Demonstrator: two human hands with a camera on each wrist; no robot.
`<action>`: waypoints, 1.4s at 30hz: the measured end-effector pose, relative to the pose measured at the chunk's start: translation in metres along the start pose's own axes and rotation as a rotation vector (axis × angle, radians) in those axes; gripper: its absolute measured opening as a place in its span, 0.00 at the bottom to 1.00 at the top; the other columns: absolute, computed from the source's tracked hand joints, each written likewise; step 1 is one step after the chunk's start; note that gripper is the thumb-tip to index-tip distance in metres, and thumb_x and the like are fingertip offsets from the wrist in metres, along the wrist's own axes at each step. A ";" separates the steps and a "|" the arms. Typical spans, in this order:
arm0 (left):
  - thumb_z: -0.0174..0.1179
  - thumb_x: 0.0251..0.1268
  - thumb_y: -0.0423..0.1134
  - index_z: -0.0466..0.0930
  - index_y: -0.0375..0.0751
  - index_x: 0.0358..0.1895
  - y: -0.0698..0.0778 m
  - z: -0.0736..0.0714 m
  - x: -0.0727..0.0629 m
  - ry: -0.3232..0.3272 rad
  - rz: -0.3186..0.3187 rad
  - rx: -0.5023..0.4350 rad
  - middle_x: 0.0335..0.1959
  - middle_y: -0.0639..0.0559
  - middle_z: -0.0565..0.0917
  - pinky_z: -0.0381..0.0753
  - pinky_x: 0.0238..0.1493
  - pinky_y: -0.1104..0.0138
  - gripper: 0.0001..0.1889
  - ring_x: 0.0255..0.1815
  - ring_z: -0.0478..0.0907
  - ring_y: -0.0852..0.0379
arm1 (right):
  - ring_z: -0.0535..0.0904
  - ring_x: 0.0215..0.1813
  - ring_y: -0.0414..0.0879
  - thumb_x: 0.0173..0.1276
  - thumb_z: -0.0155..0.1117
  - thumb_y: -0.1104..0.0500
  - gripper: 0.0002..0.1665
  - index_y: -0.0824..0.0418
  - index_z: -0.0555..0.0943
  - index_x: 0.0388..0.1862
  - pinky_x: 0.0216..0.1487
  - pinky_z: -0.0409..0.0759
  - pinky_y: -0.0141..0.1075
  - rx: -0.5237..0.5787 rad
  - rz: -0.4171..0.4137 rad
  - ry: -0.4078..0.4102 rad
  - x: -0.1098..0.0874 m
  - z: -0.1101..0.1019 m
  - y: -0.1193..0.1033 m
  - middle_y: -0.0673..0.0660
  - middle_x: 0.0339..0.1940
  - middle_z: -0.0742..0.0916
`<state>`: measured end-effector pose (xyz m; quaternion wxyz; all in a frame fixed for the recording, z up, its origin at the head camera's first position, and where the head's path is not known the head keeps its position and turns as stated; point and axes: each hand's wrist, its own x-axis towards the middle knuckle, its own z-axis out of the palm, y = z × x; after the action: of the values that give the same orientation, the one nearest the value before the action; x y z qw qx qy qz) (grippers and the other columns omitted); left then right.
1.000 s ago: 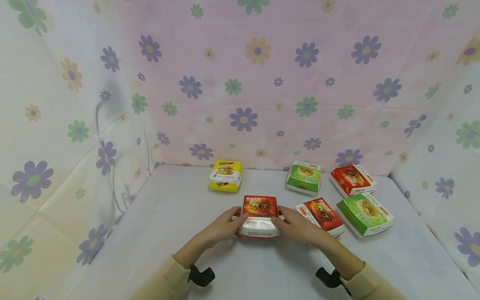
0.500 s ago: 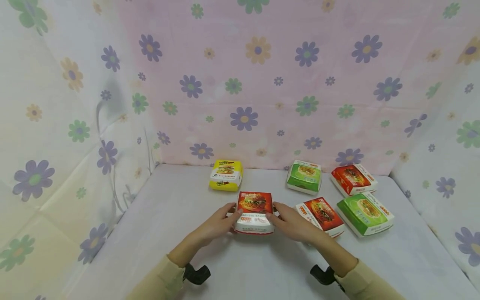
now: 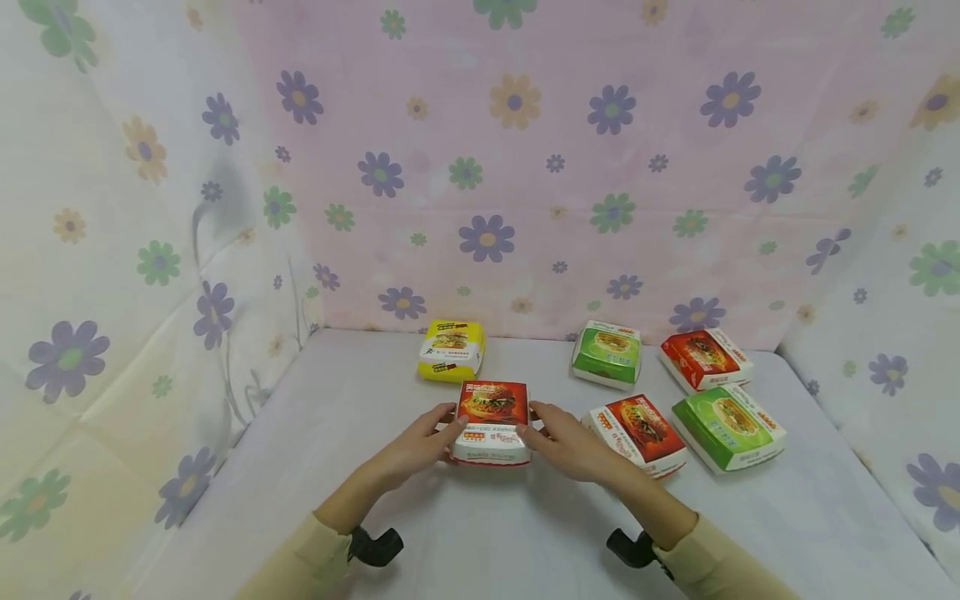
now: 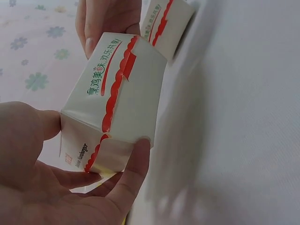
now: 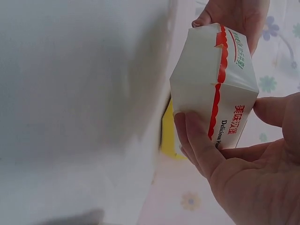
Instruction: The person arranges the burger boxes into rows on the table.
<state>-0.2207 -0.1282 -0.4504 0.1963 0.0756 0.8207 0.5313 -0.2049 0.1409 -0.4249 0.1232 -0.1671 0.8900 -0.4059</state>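
A red and white burger box (image 3: 492,423) is held between my two hands above the table, lid up. My left hand (image 3: 422,446) grips its left side, thumb near the top edge and fingers curled along the side and lower edge, as the left wrist view shows on the box (image 4: 112,84). My right hand (image 3: 566,440) grips the opposite side the same way; in the right wrist view its fingers (image 5: 199,140) press the white side wall. Behind the held box stands a yellow burger box (image 3: 452,350).
To the right lie a red burger box (image 3: 641,429), a green one (image 3: 731,425), another red one (image 3: 705,358) and a green one (image 3: 607,354) farther back. The white table (image 3: 360,383) ends at a flowered curtain (image 3: 555,250).
Both hands have carried the red burger box to the left and slightly away from me, toward the yellow box. The other boxes have stayed where they were.
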 end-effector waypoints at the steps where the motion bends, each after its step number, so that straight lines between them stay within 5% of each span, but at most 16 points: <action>1: 0.53 0.77 0.60 0.63 0.44 0.77 -0.001 -0.001 -0.001 -0.001 -0.003 -0.002 0.70 0.43 0.70 0.80 0.52 0.55 0.34 0.58 0.72 0.48 | 0.78 0.59 0.54 0.81 0.55 0.45 0.37 0.70 0.66 0.75 0.58 0.80 0.53 0.001 -0.001 -0.004 0.001 0.001 0.000 0.65 0.67 0.78; 16: 0.53 0.77 0.60 0.57 0.41 0.80 -0.018 -0.023 -0.009 -0.024 -0.010 -0.023 0.73 0.40 0.67 0.79 0.58 0.53 0.38 0.59 0.75 0.48 | 0.79 0.54 0.50 0.81 0.55 0.47 0.37 0.71 0.65 0.75 0.49 0.82 0.44 0.059 -0.029 -0.040 0.016 0.020 -0.006 0.65 0.68 0.78; 24: 0.52 0.78 0.60 0.58 0.40 0.79 -0.022 -0.034 -0.016 -0.007 -0.027 0.007 0.74 0.38 0.66 0.73 0.65 0.44 0.38 0.70 0.67 0.41 | 0.80 0.55 0.51 0.81 0.54 0.47 0.39 0.73 0.61 0.77 0.49 0.84 0.45 0.077 -0.061 -0.072 0.023 0.031 -0.009 0.68 0.69 0.76; 42: 0.53 0.77 0.61 0.57 0.39 0.80 -0.040 -0.064 -0.019 -0.013 -0.028 0.030 0.77 0.38 0.63 0.71 0.67 0.43 0.40 0.74 0.63 0.39 | 0.80 0.58 0.52 0.81 0.55 0.48 0.39 0.72 0.61 0.77 0.53 0.84 0.45 0.120 -0.069 -0.080 0.041 0.055 -0.020 0.68 0.71 0.74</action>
<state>-0.2256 -0.2054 -0.4592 0.2080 0.0706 0.8283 0.5154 -0.2193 0.0749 -0.4487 0.1546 -0.2062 0.8522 -0.4553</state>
